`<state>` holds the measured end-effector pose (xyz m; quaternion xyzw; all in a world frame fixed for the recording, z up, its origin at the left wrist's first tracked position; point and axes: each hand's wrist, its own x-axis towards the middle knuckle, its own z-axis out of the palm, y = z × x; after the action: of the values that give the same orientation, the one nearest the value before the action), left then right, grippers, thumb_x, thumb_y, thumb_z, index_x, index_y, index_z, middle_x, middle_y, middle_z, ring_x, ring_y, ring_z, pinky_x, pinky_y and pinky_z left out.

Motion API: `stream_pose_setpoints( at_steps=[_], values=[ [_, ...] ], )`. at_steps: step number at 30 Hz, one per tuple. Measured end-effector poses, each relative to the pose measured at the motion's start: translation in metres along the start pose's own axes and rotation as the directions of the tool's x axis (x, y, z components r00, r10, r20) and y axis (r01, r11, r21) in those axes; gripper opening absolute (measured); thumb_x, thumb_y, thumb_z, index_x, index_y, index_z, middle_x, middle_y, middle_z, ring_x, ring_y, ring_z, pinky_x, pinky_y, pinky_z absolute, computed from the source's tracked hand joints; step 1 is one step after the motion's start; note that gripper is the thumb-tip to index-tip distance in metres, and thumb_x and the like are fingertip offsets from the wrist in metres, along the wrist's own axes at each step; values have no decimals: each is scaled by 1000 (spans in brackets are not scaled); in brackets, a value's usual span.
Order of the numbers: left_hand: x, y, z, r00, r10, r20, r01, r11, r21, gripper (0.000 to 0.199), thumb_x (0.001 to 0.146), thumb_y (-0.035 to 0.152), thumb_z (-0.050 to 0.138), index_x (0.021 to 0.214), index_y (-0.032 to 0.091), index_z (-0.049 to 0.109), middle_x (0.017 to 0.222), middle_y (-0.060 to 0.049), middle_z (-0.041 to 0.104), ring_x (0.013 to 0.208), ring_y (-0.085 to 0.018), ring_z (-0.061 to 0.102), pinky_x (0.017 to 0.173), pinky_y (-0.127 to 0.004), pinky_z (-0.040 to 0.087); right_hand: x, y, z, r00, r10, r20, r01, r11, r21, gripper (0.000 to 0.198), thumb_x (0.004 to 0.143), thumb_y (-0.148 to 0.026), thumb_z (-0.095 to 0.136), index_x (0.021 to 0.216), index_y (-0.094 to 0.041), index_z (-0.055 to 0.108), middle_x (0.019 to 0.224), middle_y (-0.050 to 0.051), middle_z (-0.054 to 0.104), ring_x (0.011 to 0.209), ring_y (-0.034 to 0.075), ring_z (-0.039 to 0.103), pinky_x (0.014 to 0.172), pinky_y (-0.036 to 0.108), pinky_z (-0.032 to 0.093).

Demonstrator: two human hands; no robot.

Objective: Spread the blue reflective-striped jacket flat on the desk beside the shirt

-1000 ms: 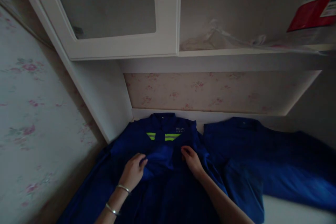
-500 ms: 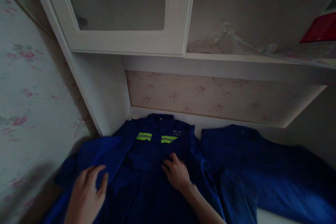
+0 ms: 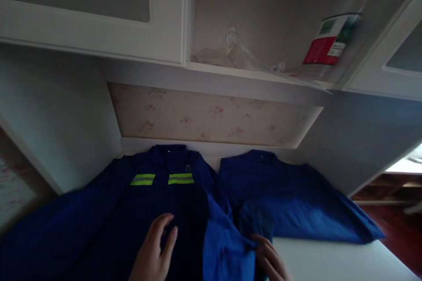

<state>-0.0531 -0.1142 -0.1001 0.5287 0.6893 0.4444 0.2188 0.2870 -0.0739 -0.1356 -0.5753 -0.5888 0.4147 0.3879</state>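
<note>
A dark blue work jacket (image 3: 148, 210) with yellow-green reflective strips on its chest lies spread out with its collar toward the back. My left hand (image 3: 153, 248) hovers over the jacket's front, thumb and fingers apart, holding nothing. At the lower right, my right hand (image 3: 272, 259) is closed on the cuff end of the jacket's sleeve (image 3: 227, 237), which stretches down toward it. Beside the jacket, a second blue garment (image 3: 290, 197) lies on the white surface, partly covered near the sleeve.
White cabinets (image 3: 165, 39) overhang the back. An open shelf holds clear crumpled plastic (image 3: 227, 55) and a plastic bottle (image 3: 325, 46) with a red and white label. A white side panel (image 3: 359, 136) stands at the right, beyond the second garment.
The view has swung right. My right hand has moved from the jacket's front to its right-hand sleeve and taken hold of it. My left hand is now over the jacket's front.
</note>
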Motion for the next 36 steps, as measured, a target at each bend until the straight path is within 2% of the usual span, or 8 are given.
stream_pose_setpoints(
  at_steps=[3, 7, 13, 17, 20, 26, 31, 36],
  values=[
    [-9, 22, 34, 970, -22, 241, 33, 998, -44, 48, 88, 50, 45, 128, 24, 53, 134, -9, 57, 120, -27, 56, 103, -43, 45, 12, 26, -53, 995, -89, -48, 75, 969, -233, 38, 81, -57, 53, 80, -23, 71, 119, 12, 64, 94, 28, 67, 78, 33, 56],
    [-24, 41, 76, 882, -22, 470, 84, 990, -111, 55, 89, 51, 44, 136, 23, 48, 141, -8, 52, 129, -25, 48, 110, -39, 36, 61, 28, -97, 951, -304, -54, 220, 789, -573, 37, 81, -45, 54, 109, -25, 66, 126, 11, 60, 114, 29, 58, 98, 42, 46],
    [-30, 34, 86, 895, -30, 445, 153, 957, -245, 58, 87, 46, 49, 140, 25, 42, 140, -10, 53, 110, -22, 60, 98, -34, 45, 112, 45, -113, 957, -70, 282, 277, 510, -814, 76, 69, -33, 62, 141, -38, 39, 152, 1, 33, 140, 32, 27, 111, 61, 15],
    [-26, 23, 80, 893, -128, 430, 296, 889, -350, 71, 79, 40, 59, 144, 24, 33, 146, -14, 43, 73, -14, 59, 78, -30, 51, 133, 63, -124, 940, -217, 262, 337, 484, -807, 53, 83, -30, 42, 136, -37, 48, 140, 1, 52, 125, 29, 49, 102, 52, 36],
    [-21, 18, 79, 828, -220, 516, 475, 763, -438, 91, 64, 26, 63, 146, 21, 26, 148, -16, 38, 57, -8, 52, 55, -27, 47, 159, 57, -143, 975, -206, 81, 180, 528, -830, 53, 89, -39, 28, 136, -23, 50, 126, 11, 63, 105, 32, 64, 79, 45, 50],
    [13, 41, 79, 801, -281, 528, 549, 697, -462, 97, 47, 13, 47, 143, 19, 33, 147, -14, 41, 55, -11, 57, 48, -26, 41, 198, -31, -193, 921, -246, -302, -94, 610, -787, 63, 89, -50, 27, 137, -16, 47, 97, 20, 70, 82, 37, 67, 62, 42, 47],
    [57, 104, 135, 832, -198, 518, 475, 735, -484, 89, 49, 7, 52, 137, 18, 44, 135, -11, 55, 92, -21, 64, 75, -30, 50, 179, -137, -190, 825, -354, -441, -44, 737, -674, 63, 87, -56, 31, 131, -19, 54, 101, 20, 68, 94, 39, 64, 73, 46, 46],
    [41, 143, 179, 704, 4, 710, 519, 680, -519, 58, 71, 23, 63, 128, 16, 55, 99, -10, 73, 89, -24, 69, 85, -40, 52, 120, -184, -161, 758, -469, -453, 65, 746, -663, 62, 76, -56, 39, 126, -26, 59, 101, 14, 70, 99, 37, 64, 83, 52, 48]
  ],
)
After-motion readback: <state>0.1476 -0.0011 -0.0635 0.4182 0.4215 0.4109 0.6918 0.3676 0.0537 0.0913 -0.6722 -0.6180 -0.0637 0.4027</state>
